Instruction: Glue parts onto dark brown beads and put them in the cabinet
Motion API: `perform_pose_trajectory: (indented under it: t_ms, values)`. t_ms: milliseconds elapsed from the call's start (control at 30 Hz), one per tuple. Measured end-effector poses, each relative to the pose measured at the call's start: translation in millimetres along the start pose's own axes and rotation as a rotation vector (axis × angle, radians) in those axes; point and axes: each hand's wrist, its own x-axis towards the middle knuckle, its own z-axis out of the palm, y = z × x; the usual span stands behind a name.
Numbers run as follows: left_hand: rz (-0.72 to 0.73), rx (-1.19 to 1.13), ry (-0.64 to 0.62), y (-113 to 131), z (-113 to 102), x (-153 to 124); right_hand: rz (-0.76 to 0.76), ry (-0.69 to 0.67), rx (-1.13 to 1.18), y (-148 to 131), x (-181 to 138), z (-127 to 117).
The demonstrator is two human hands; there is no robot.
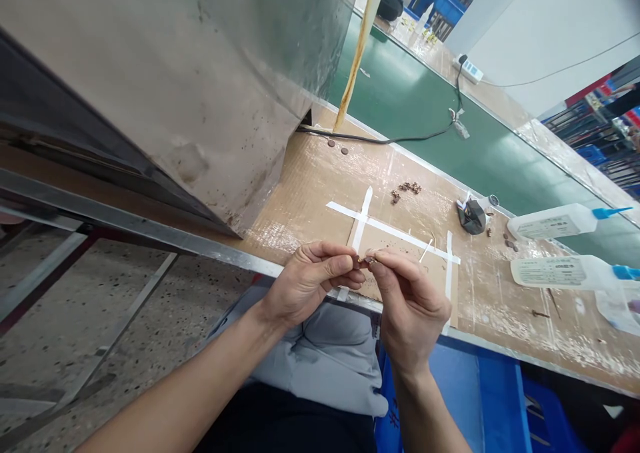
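Fingertip to fingertip, my two hands meet just over the front edge of the bench. My left hand [320, 276] pinches a small brown piece [358, 263] between thumb and fingers. Against it, my right hand [413, 300] pinches another small dark brown piece [369, 260]; the two pieces seem to touch, but their kind is too small to make out. Beneath them lies a cardboard sheet [395, 243] held down with white tape [390, 229]. A thin white stick [426, 250] rests on it. Farther back sits a cluster of small brown parts [406, 191].
A large metal housing [200, 93] stands at the left. Plastic bottles with blue tips [555, 222] lie at the right, near a dark lump [471, 216]. A black cable [390, 140] crosses toward the green belt [425, 100]. A blue crate [480, 386] is below the bench.
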Motion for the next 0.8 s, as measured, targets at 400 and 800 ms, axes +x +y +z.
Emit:
perform_pose_trajectory:
  t_ms: [400, 800]
  values:
    - [0.001, 0.005, 0.063, -4.4, 5.6, 1.5, -0.026, 0.03, -0.039, 7.5, -1.8, -2.6]
    - [-0.017, 0.056, 0.093, -6.2, 8.6, 1.1, -0.204, -0.014, -0.133, 6.2, 1.7, -6.9]
